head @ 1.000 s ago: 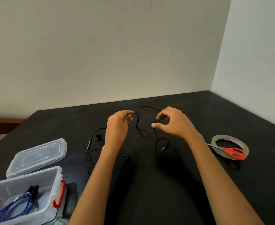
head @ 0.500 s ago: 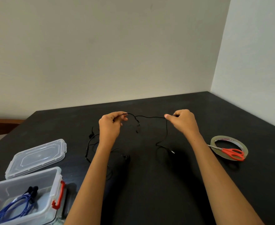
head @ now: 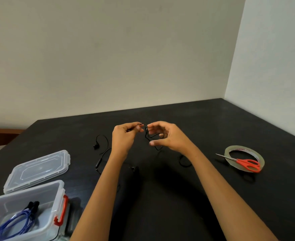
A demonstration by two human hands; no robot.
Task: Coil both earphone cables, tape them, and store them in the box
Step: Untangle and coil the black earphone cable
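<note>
Above the middle of the black table, my left hand pinches a black earphone cable. My right hand is close beside it, fingers curled round a loop of the same cable. The rest of the cable trails down onto the table to the left, ending in an earbud. A short stretch also lies right of my right forearm. A clear plastic box with red latches stands at the lower left. Inside it lies a coiled blue earphone cable.
The box's clear lid lies flat just behind the box. A roll of clear tape sits at the right with orange-handled scissors resting across it. Walls close off the table at the back and right.
My hands, which held the cable stretched between them half a second ago, have come together, so the cable now hangs in a loop between them.
</note>
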